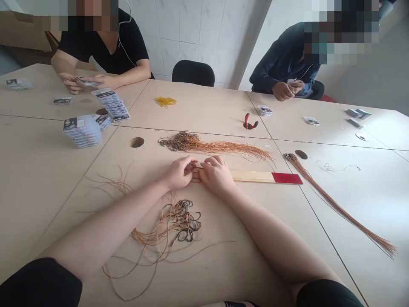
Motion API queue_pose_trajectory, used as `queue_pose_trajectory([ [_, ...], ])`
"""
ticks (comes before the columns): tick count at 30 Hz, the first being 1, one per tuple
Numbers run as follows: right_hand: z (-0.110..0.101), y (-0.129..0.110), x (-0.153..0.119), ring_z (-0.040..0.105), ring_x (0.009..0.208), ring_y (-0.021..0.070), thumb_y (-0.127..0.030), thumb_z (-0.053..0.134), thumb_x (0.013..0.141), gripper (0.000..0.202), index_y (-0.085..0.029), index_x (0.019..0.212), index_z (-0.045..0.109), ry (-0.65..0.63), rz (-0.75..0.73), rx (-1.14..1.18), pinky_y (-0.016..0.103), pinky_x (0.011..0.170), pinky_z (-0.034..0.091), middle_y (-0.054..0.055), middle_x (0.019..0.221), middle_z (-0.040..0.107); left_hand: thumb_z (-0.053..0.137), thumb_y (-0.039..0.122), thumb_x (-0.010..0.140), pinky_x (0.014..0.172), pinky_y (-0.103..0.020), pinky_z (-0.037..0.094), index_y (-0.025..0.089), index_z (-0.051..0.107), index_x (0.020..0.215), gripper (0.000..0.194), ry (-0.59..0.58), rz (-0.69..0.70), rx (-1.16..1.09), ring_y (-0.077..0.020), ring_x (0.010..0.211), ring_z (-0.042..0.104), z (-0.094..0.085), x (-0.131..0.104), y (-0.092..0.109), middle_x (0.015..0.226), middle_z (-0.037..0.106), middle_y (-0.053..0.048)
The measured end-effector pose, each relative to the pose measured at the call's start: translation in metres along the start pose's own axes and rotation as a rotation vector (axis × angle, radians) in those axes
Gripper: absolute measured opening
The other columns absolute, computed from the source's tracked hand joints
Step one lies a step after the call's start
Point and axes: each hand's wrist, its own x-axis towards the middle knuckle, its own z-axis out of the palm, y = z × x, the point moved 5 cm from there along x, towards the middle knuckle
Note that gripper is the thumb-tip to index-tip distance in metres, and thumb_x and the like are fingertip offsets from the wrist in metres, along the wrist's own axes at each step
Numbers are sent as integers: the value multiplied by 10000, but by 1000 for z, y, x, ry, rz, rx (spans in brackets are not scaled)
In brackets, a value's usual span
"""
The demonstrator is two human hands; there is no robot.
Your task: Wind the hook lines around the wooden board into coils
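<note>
At the left end of a long cream strip with a red end (287, 178), both my hands meet. My left hand (180, 174) is closed, with its fingertips pinched together over the strip's end. My right hand (219, 175) lies across the strip with curled fingers, its thumb and fingertips close to the left ones. What the fingertips hold is hidden or too small to name. A short orange loop (196, 180) shows just below them. Nearer to me lies a loose tangle of dark fish hooks (185, 221) on orange lines, partly beneath my left forearm.
Beyond my hands lies a big bundle of hooks with orange lines (217, 146). Another bundle (338, 202) stretches along the right. Red-handled pliers (250, 123) stand in a table hole. Yellow pieces (165, 101) and stacked small packs (83, 131) lie farther off. Two people sit opposite.
</note>
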Motion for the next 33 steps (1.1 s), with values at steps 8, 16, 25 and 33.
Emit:
queue_pose_trajectory([
  [8,9,8,1,460,946,212,-219,499,842,192,-221,813,689,31,-37,159,355,816,423,56,903,599,453,60,694,753,-266,522,161,517,1049,375,6,-18,-13,-134,819,607,-1,1,-2,963,617,-59],
  [16,4,6,2,470,915,193,-189,461,863,190,-189,801,640,47,-70,201,338,853,416,62,882,590,479,100,701,759,-277,517,169,511,1036,344,34,-28,-17,-142,832,603,-2,1,-3,953,605,-55],
  [25,-6,13,-6,512,834,186,-235,397,899,167,-194,852,553,120,36,222,313,768,422,60,845,588,500,246,791,691,-270,497,177,499,1033,252,48,27,20,-134,759,567,-9,-1,9,934,594,-51],
  [33,-4,16,-8,540,744,159,-243,391,903,141,-200,876,522,98,109,249,262,674,410,39,827,608,500,226,797,840,-352,444,179,551,1015,229,30,300,140,-192,910,514,-14,-3,26,944,584,-74],
])
